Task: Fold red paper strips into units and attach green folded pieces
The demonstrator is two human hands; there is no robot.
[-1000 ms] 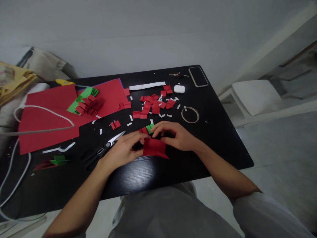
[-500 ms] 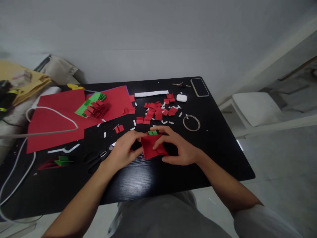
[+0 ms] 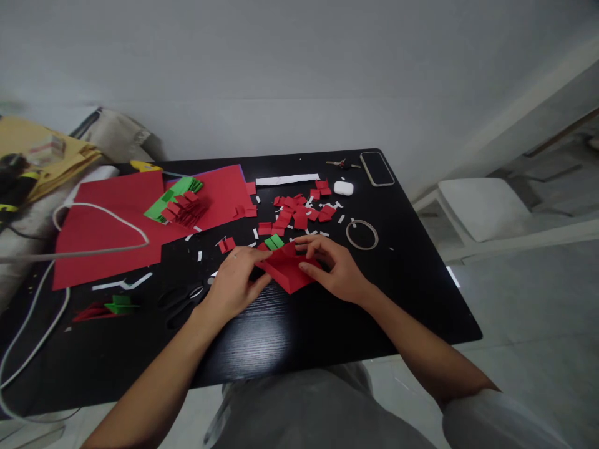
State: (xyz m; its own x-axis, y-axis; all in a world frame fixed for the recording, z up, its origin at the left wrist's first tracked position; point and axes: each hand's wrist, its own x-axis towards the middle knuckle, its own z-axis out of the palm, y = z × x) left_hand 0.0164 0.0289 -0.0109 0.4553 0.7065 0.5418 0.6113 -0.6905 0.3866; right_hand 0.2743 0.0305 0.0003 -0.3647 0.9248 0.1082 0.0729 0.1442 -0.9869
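A folded red paper piece [image 3: 290, 272] is between my hands near the table's front middle. My left hand [image 3: 236, 280] pinches its left edge between thumb and fingers. On the right side, my right hand [image 3: 334, 268] grips the paper, thumb in front and fingers behind. Just beyond it lies a small green paper piece [image 3: 274, 242]. Several small folded red pieces [image 3: 299, 212] and white scraps are scattered behind my hands. Black-handled scissors [image 3: 180, 302] lie left of my left hand, partly covered by it.
On the black table [image 3: 374, 312] are large red sheets [image 3: 112, 231], a stack of folded red and green strips [image 3: 185, 209], a white cable [image 3: 98, 252], a ring of tape [image 3: 362, 234], a white case [image 3: 343, 188], keys and a phone [image 3: 377, 169]. A white stool [image 3: 484, 209] stands right.
The red paper has turned and spread wider between my hands, its top edge tipping back. The green piece now shows farther left, and my right fingers have shifted along the paper.
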